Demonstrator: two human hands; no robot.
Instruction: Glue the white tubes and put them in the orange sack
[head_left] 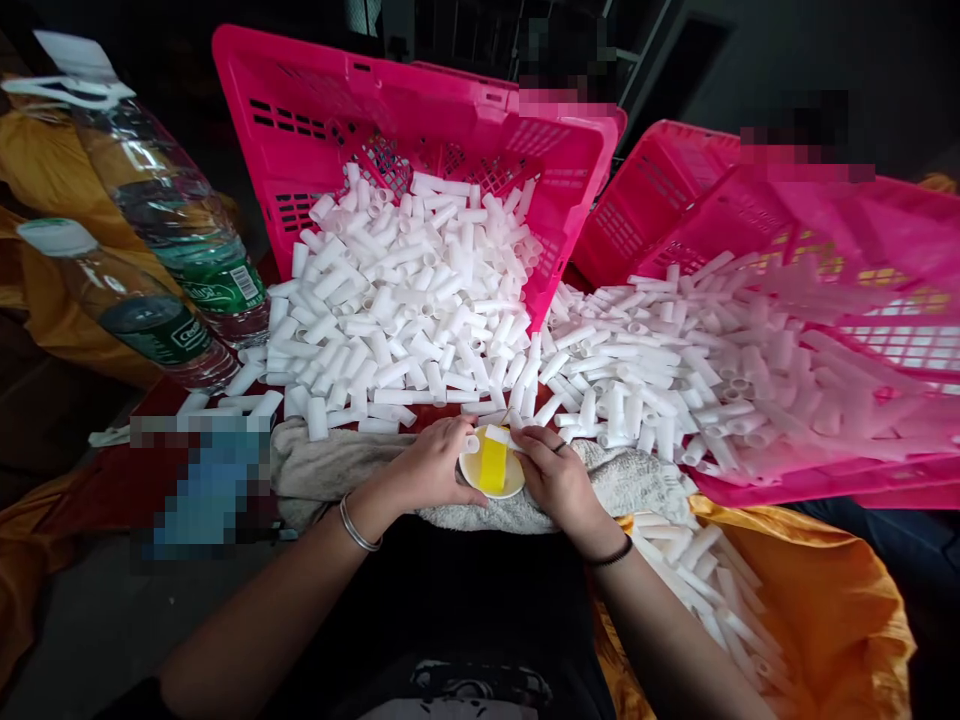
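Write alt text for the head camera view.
Two hands meet over a small white dish with a yellow strip: left hand holds a white tube, right hand beside it. Behind them, white tubes spill from tipped pink baskets; two water bottles lie left.

White tubes (420, 310) crowding baskets (300, 90) ahead

Far to the left of the left hand, two clear plastic water bottles (169, 225) bore green labels. Their lettering was too blurred to read.
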